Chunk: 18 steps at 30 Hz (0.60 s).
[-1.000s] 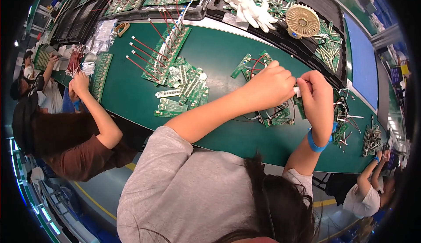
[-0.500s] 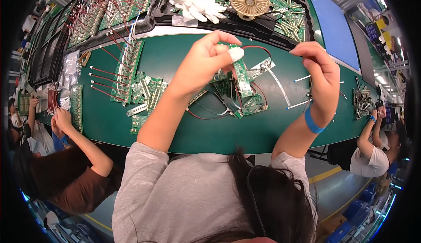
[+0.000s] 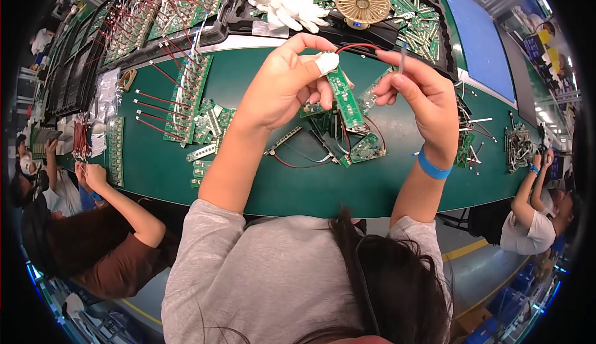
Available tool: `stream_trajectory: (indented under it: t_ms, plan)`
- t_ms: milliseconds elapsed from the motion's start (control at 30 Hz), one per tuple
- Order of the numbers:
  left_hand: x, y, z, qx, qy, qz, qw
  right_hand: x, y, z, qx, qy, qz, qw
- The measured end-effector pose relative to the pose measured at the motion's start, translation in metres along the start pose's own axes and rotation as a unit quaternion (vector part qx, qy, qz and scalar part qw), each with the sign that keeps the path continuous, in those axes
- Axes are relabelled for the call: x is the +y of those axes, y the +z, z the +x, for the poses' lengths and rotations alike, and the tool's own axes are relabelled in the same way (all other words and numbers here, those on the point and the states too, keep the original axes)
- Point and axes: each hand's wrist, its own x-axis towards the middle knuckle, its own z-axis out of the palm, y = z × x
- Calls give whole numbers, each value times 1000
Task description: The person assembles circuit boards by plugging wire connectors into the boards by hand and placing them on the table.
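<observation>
My left hand (image 3: pixel 282 86) is closed on a narrow green circuit board (image 3: pixel 345 99), which hangs tilted below the fingertips. A white cover wraps the thumb tip. A red-and-black wire (image 3: pixel 360 45) arches from the board's top to behind the index finger of my right hand (image 3: pixel 425 92). The right fingers are closed in a pinch, with a thin, pale, blurred strip (image 3: pixel 402 59) standing up between them. Behind these fingers a second, lighter board (image 3: pixel 370 92) shows in part. Beneath lie more boards (image 3: pixel 367 150) with wires, on the green tabletop (image 3: pixel 292 189).
Left stands a panel of boards (image 3: pixel 186 105) with red wires sticking out. Black trays at the back hold boards, white gloves (image 3: pixel 287 7) and a small round fan (image 3: pixel 362 2). Loose cables (image 3: pixel 479 126) lie at right. Co-workers' hands (image 3: pixel 91 176) are busy on both sides.
My right hand has moved left and closed around the pale strip beside the wire. The red-and-black wire is now drawn higher. My left hand still holds the board.
</observation>
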Motion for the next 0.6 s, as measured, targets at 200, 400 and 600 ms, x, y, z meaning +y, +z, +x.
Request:
stream_trajectory:
  t_ms: [200,400,600]
  plan:
    - [-3,1,1,-18,14,-9,1000,2,3,2,26,35,34,998]
    - [-8,4,3,-22,38,-21,999,15,3,5,35,-67,17,997]
    - [-11,15,0,5,47,-6,999,8,20,0,100,-63,-39,992]
